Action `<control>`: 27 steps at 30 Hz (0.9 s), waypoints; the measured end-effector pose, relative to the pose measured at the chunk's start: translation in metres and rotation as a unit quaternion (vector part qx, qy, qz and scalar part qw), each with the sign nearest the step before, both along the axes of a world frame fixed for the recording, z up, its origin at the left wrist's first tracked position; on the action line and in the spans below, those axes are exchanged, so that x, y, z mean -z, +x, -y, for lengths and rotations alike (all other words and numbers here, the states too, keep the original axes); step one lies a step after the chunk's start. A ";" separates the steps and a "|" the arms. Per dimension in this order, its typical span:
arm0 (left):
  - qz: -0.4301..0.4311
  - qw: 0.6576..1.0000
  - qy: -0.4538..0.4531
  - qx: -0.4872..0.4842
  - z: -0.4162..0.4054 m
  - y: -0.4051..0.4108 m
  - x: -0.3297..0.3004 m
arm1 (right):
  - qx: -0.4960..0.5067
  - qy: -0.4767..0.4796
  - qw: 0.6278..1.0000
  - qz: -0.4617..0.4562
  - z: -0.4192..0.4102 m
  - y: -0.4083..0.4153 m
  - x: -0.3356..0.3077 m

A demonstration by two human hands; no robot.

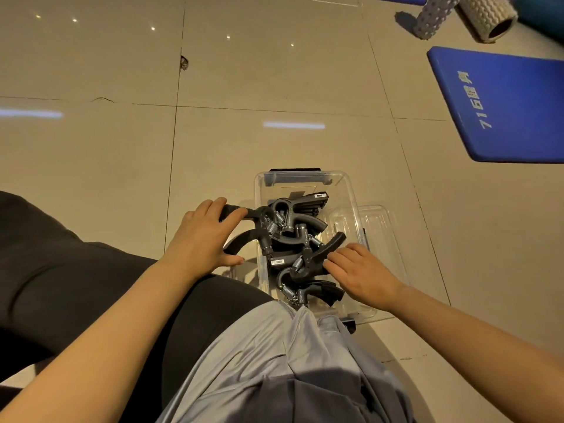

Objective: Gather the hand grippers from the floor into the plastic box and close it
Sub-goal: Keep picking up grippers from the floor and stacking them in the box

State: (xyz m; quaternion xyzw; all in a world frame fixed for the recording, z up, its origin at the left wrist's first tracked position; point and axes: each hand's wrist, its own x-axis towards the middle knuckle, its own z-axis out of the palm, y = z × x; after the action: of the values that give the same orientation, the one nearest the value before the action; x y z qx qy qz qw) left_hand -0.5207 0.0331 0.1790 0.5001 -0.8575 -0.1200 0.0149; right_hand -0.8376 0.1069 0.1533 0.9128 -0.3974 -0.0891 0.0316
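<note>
A clear plastic box (pixel 346 190) stands on the floor in front of me, with several black hand grippers (pixel 300 227) piled inside. My left hand (pixel 203 236) holds one black hand gripper (pixel 254 227) by its handles at the box's left wall, its spring end over the rim. My right hand (pixel 361 274) pinches the handle of another hand gripper (pixel 320 254) lying on top of the pile. The box's clear lid (pixel 378 227) lies on the floor against the right side of the box.
A blue exercise mat (pixel 506 105) lies on the tiled floor at the right. Two foam rollers (pixel 485 16) sit at the top right. My knees and grey shirt fill the lower part of the view, close to the box's near end.
</note>
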 end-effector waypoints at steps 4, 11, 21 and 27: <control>0.016 1.000 -0.011 -0.004 -0.004 0.001 -0.003 | 0.014 -0.011 0.999 0.044 0.008 0.015 -0.026; 0.030 0.999 -0.014 -0.002 -0.006 0.000 -0.003 | 0.198 0.234 0.952 0.002 0.034 0.025 -0.023; 0.041 0.999 -0.011 -0.005 -0.005 0.000 -0.001 | 0.197 0.238 0.949 -0.070 0.027 0.018 0.038; 0.041 0.999 -0.015 -0.007 -0.004 0.000 0.001 | 0.176 0.200 0.961 -0.074 0.021 0.024 0.044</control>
State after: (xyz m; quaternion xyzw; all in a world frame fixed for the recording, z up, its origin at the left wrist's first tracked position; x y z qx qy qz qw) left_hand -0.5205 0.0368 0.1782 0.5101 -0.8557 -0.0867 -0.0123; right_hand -0.8134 0.0857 0.1093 0.8072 -0.5221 -0.2384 -0.1381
